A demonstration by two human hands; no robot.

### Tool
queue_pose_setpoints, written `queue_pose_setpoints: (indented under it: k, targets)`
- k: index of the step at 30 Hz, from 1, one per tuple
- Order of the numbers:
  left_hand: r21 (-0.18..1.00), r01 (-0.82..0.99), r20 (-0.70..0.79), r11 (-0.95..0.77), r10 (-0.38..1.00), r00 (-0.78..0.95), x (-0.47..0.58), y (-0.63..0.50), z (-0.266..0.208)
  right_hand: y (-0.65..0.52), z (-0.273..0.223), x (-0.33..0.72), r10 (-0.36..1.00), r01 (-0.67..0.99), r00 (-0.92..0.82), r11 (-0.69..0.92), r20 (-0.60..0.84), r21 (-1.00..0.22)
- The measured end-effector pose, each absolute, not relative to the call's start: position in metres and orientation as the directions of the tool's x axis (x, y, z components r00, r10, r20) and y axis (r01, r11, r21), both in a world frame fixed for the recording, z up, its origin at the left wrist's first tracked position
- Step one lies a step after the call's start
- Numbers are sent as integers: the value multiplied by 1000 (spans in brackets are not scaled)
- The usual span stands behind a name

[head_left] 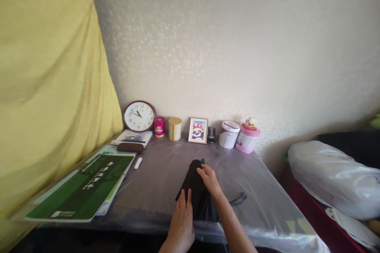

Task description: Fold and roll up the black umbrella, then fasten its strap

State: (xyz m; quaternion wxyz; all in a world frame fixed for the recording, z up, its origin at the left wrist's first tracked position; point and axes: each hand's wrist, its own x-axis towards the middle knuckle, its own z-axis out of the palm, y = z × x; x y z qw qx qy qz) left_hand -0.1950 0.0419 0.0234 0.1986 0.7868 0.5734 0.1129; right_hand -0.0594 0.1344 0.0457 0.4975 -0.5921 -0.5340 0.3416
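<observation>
A black cloth (194, 180) lies folded on the plastic-covered table (160, 174), near its front edge. My left hand (181, 219) rests flat on the near left part of the cloth, fingers pointing away from me. My right hand (209, 180) presses on the cloth's far right side, fingers spread over its upper edge. A dark strip (239, 199) trails out to the right of the cloth.
Along the wall stand a round clock (139, 116), a pink tin (159, 126), a yellow tin (175, 128), a framed picture (198, 130), a white tub (228, 134) and a pink tub (247, 137). Green booklets (84, 187) lie left. A yellow curtain (47, 87) hangs left; a white bag (332, 180) sits right.
</observation>
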Motion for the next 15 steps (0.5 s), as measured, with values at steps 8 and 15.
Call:
queue_pose_setpoints:
  k: [8, 15]
  targets:
    - [384, 873, -9, -300, 944, 329, -197, 44, 19, 152, 28, -87, 973, 557, 210, -35, 100, -830]
    - [376, 883, -56, -280, 945, 324, -209, 44, 2, 153, 37, -92, 987, 708, 149, -61, 65, -703]
